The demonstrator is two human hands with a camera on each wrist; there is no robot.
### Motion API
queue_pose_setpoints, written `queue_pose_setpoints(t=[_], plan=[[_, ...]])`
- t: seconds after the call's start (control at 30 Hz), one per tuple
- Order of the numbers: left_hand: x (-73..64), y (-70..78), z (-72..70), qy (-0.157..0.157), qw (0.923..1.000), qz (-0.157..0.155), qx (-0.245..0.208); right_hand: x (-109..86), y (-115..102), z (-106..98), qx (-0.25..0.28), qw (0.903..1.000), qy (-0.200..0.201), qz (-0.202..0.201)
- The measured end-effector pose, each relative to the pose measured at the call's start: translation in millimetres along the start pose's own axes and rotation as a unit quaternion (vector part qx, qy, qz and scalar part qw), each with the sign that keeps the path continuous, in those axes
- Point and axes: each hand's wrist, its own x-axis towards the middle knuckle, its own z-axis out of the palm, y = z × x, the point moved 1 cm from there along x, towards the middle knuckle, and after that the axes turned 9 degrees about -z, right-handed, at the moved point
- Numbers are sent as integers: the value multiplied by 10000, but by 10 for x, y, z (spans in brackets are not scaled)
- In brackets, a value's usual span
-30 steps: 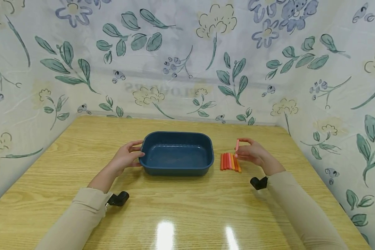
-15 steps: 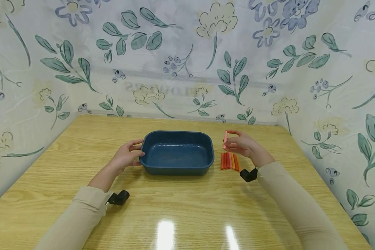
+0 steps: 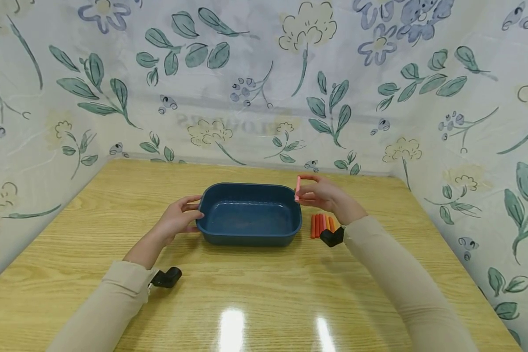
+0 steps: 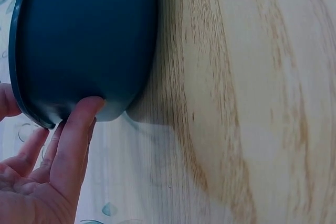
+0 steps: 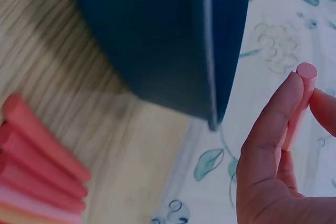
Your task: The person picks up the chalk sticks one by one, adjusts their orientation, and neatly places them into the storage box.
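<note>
A deep blue rectangular dish with rounded corners stands on the table, nothing inside it. My left hand holds its left end, thumb over the rim and fingers against the outer wall. Between thumb and fingers, my right hand pinches a slim pink crayon-like stick, held upright. In the head view this stick overlaps the dish's right rim; the right wrist view has it beside the rim. To the right of the dish lies a row of several similar red, pink and orange sticks, partly hidden by the right wrist's camera.
The wood-grain table reaches back to a flower-printed cloth that hangs behind and at both sides. A black wrist camera juts out below the left cuff, another black camera below the right.
My right hand has carried the pink stick leftward and up from the row to the dish's right rim. My left hand keeps its hold on the dish.
</note>
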Motion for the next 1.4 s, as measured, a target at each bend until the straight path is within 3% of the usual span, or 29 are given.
queue_pose_setpoints(t=[0.47,0.9,1.2,1.4], plan=[[24,-14,-9,-8,10000,23,-15,174,-106,405,50,9997,-221,45],[31,-36,-9,-34,10000,58,13,336,-48,789,99,9986,-470,207],[21,-21,-16,-35,10000,41,38,507,-8,1017,130,9977,-510,416],[11,-16,-18,-31,10000,32,38,573,33,1151,2,9946,-795,673]])
